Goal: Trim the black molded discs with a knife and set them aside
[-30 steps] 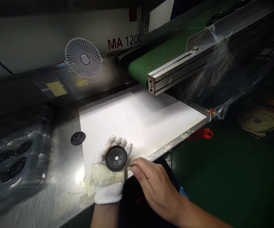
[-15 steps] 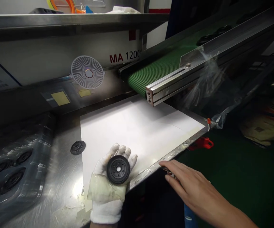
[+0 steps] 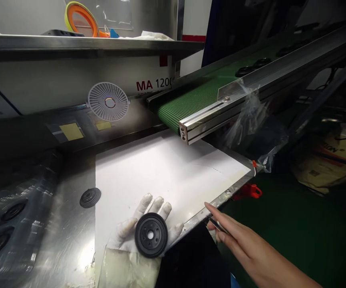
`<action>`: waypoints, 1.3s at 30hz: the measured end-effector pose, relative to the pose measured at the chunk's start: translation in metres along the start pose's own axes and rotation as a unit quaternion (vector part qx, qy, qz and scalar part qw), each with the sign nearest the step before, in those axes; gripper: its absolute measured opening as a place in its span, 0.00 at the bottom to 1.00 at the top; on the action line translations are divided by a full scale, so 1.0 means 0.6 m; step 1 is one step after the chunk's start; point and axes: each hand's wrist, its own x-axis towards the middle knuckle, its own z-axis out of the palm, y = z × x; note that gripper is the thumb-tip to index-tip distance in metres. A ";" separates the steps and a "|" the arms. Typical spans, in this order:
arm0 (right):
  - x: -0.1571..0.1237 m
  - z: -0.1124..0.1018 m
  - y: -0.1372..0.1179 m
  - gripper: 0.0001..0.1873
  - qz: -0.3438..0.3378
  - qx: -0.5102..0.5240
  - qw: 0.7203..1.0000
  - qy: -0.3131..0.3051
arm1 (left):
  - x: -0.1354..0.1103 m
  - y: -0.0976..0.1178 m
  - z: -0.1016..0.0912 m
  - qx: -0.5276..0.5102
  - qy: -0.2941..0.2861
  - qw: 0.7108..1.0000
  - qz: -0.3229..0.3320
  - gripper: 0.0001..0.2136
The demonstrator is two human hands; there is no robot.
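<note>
My left hand [image 3: 131, 236], in a white glove with a yellowish wrap at the wrist, lies palm up over the front of the worktable. A round black wheel-like part [image 3: 161, 235] with a pale centre hole and a ring of smaller holes rests on its palm, and the fingers are spread behind it. My bare right hand [image 3: 235, 236] is off the table's front edge, to the right of the part. Its fingers are closed on a thin metal tool [image 3: 219, 226], mostly hidden, whose kind I cannot make out. Another black ridged disc [image 3: 90, 198] lies left of the glove.
White paper [image 3: 149, 168] covers the steel table [image 3: 68, 216]. On the left, a clear plastic tray [image 3: 26, 244] holds several black discs. A green conveyor belt [image 3: 191, 98] with black parts ends above the paper. A small fan [image 3: 110, 102] stands behind; a shelf [image 3: 101, 43] runs above.
The whole view has shifted slightly down and left. The gloved fingers are more spread, and the black part looks closer to me. My right hand's fingers are straighter around the tool.
</note>
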 end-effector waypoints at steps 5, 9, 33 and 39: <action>0.011 -0.001 -0.050 0.19 0.003 0.295 0.954 0.050 | 0.006 -0.021 -0.002 0.002 0.066 0.998 0.018 0.15; 0.017 -0.008 -0.097 0.15 -0.007 0.409 0.905 0.115 | 0.013 -0.033 -0.001 -0.053 0.135 0.989 0.031 0.12; 0.055 0.123 -0.144 0.13 0.023 0.368 0.929 -0.018 | -0.007 -0.022 0.031 -0.022 0.236 0.960 0.148 0.05; 0.059 0.141 -0.152 0.11 0.046 0.391 0.919 0.027 | -0.001 -0.034 0.038 0.003 0.249 0.951 0.183 0.07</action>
